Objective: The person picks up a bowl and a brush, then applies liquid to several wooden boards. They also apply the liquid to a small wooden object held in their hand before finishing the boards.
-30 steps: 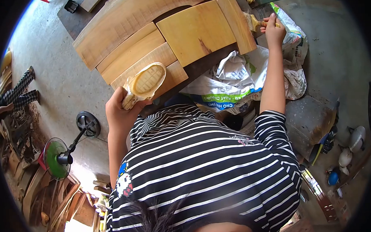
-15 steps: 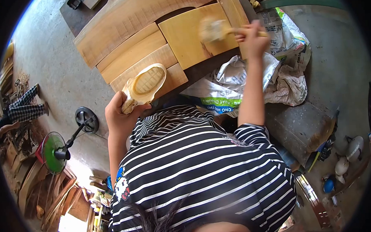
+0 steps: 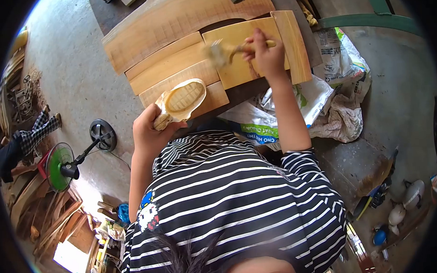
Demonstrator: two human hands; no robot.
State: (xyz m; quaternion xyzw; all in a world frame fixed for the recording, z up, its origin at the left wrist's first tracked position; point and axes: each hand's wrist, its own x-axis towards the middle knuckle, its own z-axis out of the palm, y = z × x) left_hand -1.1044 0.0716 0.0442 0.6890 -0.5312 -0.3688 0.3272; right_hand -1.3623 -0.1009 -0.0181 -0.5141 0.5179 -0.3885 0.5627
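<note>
My left hand (image 3: 151, 127) is closed round the narrow end of a cut-open, cream-stained plastic bottle (image 3: 184, 98), tilted so its yellowish, ribbed inside shows. It overlaps the front edge of the lower wooden boards (image 3: 161, 92). In my right hand (image 3: 268, 60) is a paintbrush (image 3: 219, 53), gripped by its wooden handle. The bristles, blurred by motion, are over the left edge of a square yellow board (image 3: 234, 34), which has a wet-looking sheen and a dark knot. A narrower plank (image 3: 292, 47) lies along that board's right side.
A long curved board (image 3: 176, 17) spans the far side of the dark table (image 3: 101, 10). Printed plastic sacks (image 3: 341, 74) lie at the right, by a green metal frame (image 3: 368, 20). On the left stand a green-bladed fan (image 3: 60, 166), wood offcuts, and a person's checked trouser legs (image 3: 40, 135).
The brush and my right hand have swept left across the square board to its left edge. My left hand keeps hold of the bottle. The whole view has shifted slightly.
</note>
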